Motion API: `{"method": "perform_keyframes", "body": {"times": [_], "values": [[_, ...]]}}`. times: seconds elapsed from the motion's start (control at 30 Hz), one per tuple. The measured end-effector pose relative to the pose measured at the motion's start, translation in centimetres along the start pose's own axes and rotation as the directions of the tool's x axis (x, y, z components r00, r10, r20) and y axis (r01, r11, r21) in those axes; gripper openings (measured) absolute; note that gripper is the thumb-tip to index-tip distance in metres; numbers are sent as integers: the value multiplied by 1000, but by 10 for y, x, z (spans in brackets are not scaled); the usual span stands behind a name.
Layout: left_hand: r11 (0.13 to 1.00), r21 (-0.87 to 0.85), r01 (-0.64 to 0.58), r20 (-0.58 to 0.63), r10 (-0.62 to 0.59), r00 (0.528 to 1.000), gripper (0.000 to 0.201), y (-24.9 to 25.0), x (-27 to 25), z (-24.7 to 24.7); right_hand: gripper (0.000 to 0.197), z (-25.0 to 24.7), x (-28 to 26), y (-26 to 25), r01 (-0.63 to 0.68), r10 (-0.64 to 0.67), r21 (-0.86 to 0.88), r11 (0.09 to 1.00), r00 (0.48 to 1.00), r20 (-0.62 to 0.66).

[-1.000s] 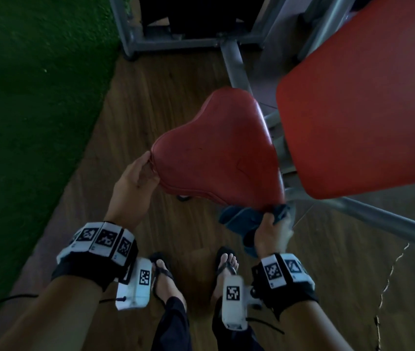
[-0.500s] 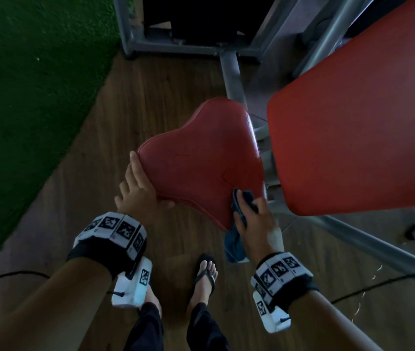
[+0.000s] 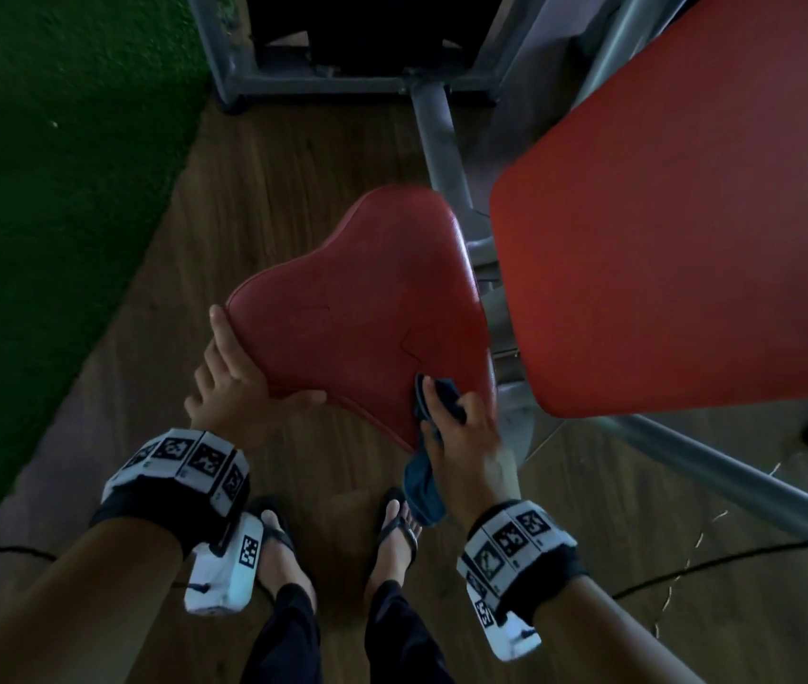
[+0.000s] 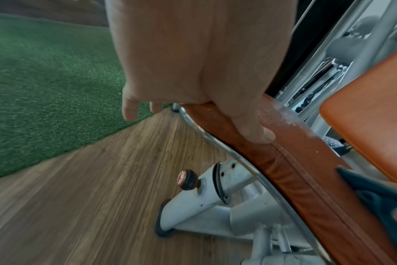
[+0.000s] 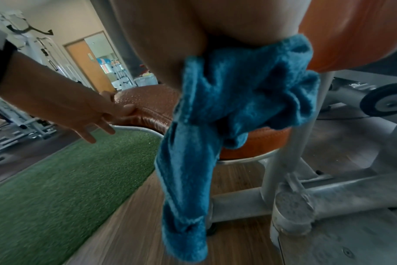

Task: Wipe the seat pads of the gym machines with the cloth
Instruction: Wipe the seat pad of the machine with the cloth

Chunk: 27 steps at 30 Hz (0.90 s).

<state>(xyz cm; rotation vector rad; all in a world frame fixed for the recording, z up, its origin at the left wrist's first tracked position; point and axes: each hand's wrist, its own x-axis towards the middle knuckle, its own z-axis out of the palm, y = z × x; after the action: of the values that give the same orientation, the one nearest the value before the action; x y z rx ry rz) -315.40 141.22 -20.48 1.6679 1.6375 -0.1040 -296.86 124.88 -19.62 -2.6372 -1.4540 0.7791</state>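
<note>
A red heart-shaped seat pad (image 3: 367, 313) sits on a grey post. My left hand (image 3: 239, 382) holds its near left edge, thumb on top and fingers along the rim; the left wrist view shows the thumb of that hand (image 4: 256, 132) pressed on the seat pad (image 4: 295, 170). My right hand (image 3: 461, 427) grips a blue cloth (image 3: 429, 481) against the pad's near right corner, and most of the cloth hangs below the edge. The right wrist view shows the cloth (image 5: 227, 116) bunched under the palm, with the left hand (image 5: 97, 114) on the seat pad (image 5: 147, 100).
A large red back pad (image 3: 688, 239) stands close on the right, above the seat. Grey machine frame tubes (image 3: 436, 135) run behind and to the right. A red adjustment knob (image 4: 187, 179) sticks out under the seat. Green turf (image 3: 46, 190) borders the wooden floor on the left.
My right hand brought the cloth from under the seat's near corner up onto its top surface. My left hand slid from the left lobe toward the near edge.
</note>
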Motion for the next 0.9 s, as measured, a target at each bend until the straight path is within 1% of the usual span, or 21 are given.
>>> {"method": "perform_keyframes", "body": {"times": [0.13, 0.27, 0.33, 0.43, 0.5, 0.6, 0.7, 0.8, 0.9], "values": [[999, 23, 30, -3, -30, 1000, 150, 3, 0, 1, 52, -8, 14, -2, 8, -8, -10, 1000, 999, 36], [999, 34, 41, -21, -40, 999, 151, 5, -1, 1, 52, -15, 35, -6, 52, -51, -24, 998, 998, 38], [998, 37, 55, -11, -54, 998, 152, 6, -2, 0, 52, -16, 29, -5, 51, -49, -20, 998, 996, 72], [996, 57, 61, -13, -61, 998, 153, 7, -2, 0, 53, -15, 13, -3, 85, -78, -63, 994, 992, 102], [995, 64, 70, -5, -70, 998, 153, 6, 0, 1, 53, -15, 20, -4, 104, -96, -64, 992, 989, 114], [993, 78, 91, 2, -91, 996, 152, 5, 3, 1, 51, -21, 39, -10, 159, -156, -30, 987, 984, 80], [992, 72, 107, 11, -108, 994, 150, 6, 4, 2, 49, -23, 51, -9, 178, -178, -5, 984, 984, 33], [990, 80, 118, 26, -120, 992, 150, 7, 4, 1, 48, -16, 44, -8, 176, -175, -19, 984, 984, 37], [989, 71, 130, 38, -133, 990, 150, 7, 5, -1, 54, -7, 36, -5, 192, -189, -75, 979, 981, 50]]}}
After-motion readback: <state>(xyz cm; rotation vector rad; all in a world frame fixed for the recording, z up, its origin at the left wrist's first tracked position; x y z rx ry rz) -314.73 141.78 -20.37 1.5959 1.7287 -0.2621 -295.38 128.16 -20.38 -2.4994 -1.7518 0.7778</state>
